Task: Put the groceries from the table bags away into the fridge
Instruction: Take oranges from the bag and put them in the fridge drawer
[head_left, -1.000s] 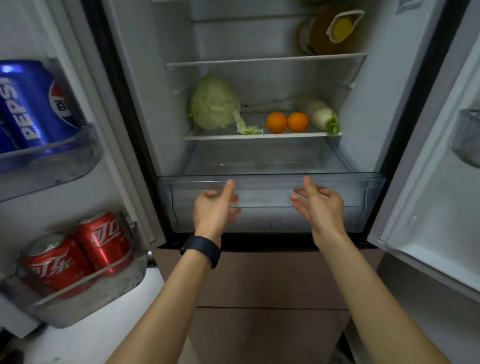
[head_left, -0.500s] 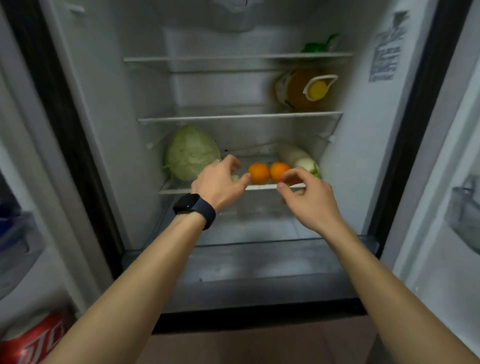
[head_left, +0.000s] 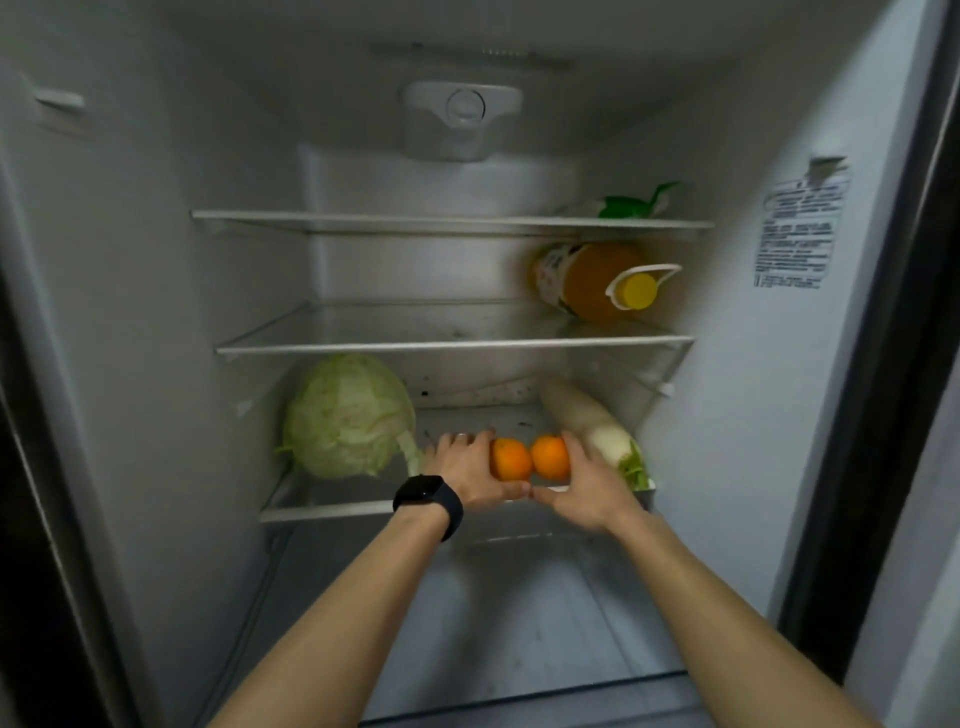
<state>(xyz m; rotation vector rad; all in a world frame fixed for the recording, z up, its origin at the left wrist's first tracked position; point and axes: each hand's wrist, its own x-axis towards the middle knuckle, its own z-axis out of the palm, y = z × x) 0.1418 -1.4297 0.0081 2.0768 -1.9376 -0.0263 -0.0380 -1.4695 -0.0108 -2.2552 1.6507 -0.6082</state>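
No word or number can be read here. A white sticker (head_left: 797, 234) on the right inner wall of the fridge (head_left: 727, 441) carries many lines of small dark print, all too blurred to read. The label (head_left: 551, 273) on the orange-coloured bottle (head_left: 592, 283) is also not legible.

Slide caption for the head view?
Left hand and right hand grip two oranges between cabbage and radish on a fridge shelf.
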